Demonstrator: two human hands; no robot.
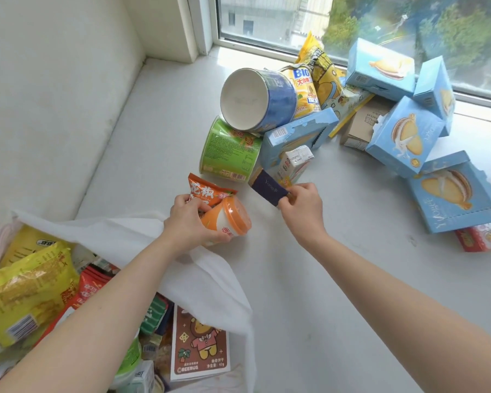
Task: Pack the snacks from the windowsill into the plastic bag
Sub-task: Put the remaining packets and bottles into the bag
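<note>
My left hand (192, 222) grips an orange-lidded cup (228, 222) together with an orange snack packet (206, 191), just above the open white plastic bag (210, 279). The bag holds several snacks, among them yellow packets (26, 290) and a brown bear-print biscuit pack (200, 347). My right hand (302, 211) pinches the near end of a dark purple box (268, 188) that lies on the windowsill (323, 279). Behind it lie a green tub (230, 150), a blue tub (255, 99) on its side and a small milk carton (295, 163).
Several light blue biscuit boxes (403, 137) are heaped along the window at the right, with yellow chip bags (321, 72), a cardboard box (363, 123) and a red-pink box (482, 236). A white wall (54, 95) bounds the sill on the left.
</note>
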